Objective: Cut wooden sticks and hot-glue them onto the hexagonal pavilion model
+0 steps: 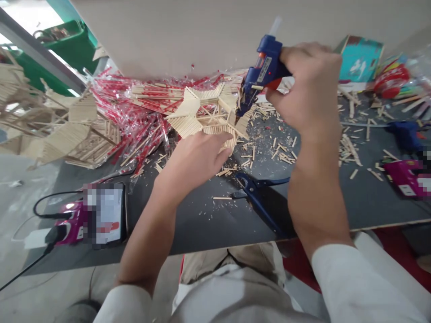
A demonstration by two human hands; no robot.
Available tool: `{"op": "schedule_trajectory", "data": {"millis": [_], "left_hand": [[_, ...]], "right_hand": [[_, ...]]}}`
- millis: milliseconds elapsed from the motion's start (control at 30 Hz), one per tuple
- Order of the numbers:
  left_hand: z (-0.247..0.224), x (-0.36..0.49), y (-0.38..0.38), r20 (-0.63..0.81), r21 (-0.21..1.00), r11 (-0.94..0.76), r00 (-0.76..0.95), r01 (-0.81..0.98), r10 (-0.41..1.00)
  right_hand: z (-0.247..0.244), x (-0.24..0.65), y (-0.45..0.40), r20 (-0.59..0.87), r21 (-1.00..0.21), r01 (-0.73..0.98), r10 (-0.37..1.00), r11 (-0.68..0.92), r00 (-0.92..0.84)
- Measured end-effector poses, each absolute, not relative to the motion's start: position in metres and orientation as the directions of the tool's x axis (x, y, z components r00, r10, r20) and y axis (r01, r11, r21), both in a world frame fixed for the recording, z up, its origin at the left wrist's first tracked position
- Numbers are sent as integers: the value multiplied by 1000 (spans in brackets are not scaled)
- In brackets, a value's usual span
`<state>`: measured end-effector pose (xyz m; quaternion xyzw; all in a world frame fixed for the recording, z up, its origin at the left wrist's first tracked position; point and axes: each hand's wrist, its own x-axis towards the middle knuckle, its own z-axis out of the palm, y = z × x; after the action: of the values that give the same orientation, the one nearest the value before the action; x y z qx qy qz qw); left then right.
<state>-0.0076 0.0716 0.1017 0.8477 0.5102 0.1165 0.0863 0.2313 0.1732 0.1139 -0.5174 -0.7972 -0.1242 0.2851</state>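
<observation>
My right hand (310,85) is wrapped around the handle of a blue hot glue gun (262,72), a clear glue stick poking up from its back end. The gun's nozzle points down at the right side of a star-shaped model made of thin wooden sticks (188,110), close to or touching it; I cannot tell which. My left hand (198,154) grips the near edge of this model, thumb and forefinger at its front right part. The fingers hide some of that edge. The model's middle is an open frame with crossing sticks.
Red-and-clear plastic packs of sticks (117,103) lie at the back left, beside larger stick structures (50,121). Blue cutters (259,202) and cut stick pieces (283,154) lie on the dark table (198,229). A phone (112,211) and purple power strip (72,220) sit at left.
</observation>
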Motion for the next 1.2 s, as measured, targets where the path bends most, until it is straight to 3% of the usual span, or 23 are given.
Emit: {"op": "schedule_trajectory", "data": {"millis": [100,200,900,1200], "left_hand": [[107,-1,66,-29,192,-442,456,876,890],[108,2,66,-71,166,-425,441,890,895],[108,3,64,-103,121,-414,426,902,899],[107,1,65,-112,103,-417,427,903,897]], "right_hand": [[111,232,176,598,-61,890,730,453,-330],[108,234,176,589,-47,886,729,461,-348],[107,232,177,577,-19,866,713,500,-398],[104,233,178,604,-73,835,691,545,-398]]}}
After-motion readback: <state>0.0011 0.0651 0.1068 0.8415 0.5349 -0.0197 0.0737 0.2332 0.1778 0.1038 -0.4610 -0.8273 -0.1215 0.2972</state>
